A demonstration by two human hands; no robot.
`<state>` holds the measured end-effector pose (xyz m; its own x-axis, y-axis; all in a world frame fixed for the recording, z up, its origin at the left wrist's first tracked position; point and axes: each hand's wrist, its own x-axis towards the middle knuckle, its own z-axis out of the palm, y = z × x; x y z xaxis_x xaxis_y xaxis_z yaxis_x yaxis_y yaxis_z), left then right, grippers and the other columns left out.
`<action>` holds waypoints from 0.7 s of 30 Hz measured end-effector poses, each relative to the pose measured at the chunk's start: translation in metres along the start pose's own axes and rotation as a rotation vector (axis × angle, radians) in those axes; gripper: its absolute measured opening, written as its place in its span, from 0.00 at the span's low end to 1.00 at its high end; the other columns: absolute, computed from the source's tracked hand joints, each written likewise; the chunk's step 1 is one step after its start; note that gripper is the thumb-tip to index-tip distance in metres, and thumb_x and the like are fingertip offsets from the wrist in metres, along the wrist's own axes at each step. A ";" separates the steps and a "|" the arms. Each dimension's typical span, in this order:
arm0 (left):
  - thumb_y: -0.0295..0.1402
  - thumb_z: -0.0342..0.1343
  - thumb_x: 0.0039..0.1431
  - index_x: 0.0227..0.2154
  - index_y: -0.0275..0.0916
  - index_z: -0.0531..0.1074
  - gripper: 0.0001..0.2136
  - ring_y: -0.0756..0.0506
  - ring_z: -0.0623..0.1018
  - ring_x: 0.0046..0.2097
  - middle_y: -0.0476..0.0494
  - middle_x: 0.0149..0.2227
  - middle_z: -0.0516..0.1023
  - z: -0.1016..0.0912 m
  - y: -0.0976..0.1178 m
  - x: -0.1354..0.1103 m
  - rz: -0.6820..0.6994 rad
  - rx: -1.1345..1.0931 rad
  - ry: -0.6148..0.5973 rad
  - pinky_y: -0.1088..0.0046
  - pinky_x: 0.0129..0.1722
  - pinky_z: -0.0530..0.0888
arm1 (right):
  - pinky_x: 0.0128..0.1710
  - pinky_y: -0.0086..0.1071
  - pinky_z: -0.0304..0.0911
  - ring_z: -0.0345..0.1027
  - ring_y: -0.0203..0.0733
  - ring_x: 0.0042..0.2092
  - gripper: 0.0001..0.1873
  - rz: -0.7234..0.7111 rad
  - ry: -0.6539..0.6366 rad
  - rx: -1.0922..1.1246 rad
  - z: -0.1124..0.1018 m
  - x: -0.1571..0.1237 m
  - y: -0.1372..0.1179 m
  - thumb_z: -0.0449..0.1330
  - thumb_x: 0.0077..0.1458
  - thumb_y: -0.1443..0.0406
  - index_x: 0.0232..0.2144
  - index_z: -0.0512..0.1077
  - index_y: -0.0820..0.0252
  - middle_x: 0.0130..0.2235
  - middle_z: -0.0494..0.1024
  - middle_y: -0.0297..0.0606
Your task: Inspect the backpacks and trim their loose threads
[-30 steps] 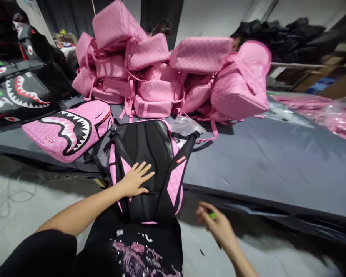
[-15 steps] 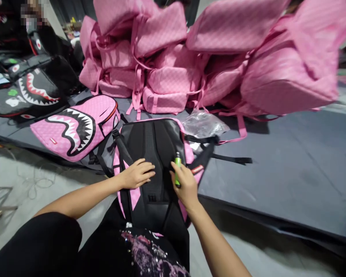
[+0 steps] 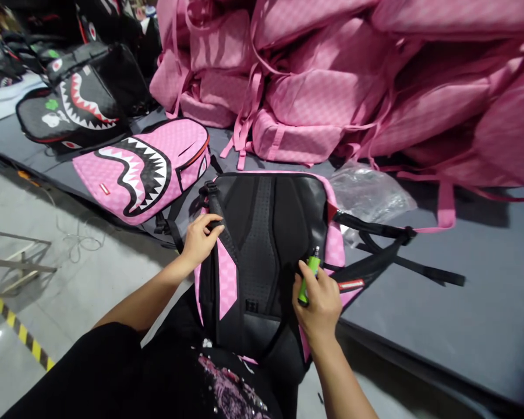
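Note:
A pink backpack [image 3: 335,247] rests against my lap and the table edge with its black padded back panel [image 3: 262,233] facing up. At its left side my left hand [image 3: 201,241] pinches the black shoulder strap [image 3: 220,212], just above a pink checked patch. My right hand [image 3: 321,297] is wrapped round a small bright-green tool with a metal tip [image 3: 308,276], held over the right part of the panel, tip pointing up and away. The other shoulder strap [image 3: 379,256] lies spread out to the right, with a red label near its pink end.
A pink shark-mouth backpack [image 3: 144,169] and a black one [image 3: 82,105] lie to the left on the grey table [image 3: 454,331]. Pink bags [image 3: 305,105] are piled along the back. A clear plastic bag [image 3: 371,195] lies behind the right strap. A metal frame [image 3: 20,265] stands on the floor.
My left hand has gone from lying flat on the back panel to the left shoulder strap, its fingers now closed. The right hand keeps the green tool. The view has shifted left.

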<state>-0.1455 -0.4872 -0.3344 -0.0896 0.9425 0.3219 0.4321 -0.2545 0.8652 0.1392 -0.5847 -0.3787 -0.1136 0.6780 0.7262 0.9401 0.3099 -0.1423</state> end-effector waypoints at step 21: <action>0.28 0.63 0.57 0.54 0.41 0.68 0.22 0.49 0.80 0.44 0.46 0.41 0.79 0.036 0.026 -0.002 -0.208 -0.543 -0.213 0.74 0.43 0.79 | 0.20 0.29 0.60 0.63 0.30 0.21 0.21 1.008 -0.551 1.256 -0.002 0.111 -0.083 0.60 0.60 0.60 0.54 0.72 0.62 0.32 0.77 0.32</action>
<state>-0.1013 -0.4874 -0.3262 0.0823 0.9925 0.0903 -0.0989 -0.0820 0.9917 0.0496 -0.5362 -0.2848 -0.0193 0.9702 -0.2414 -0.0794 -0.2421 -0.9670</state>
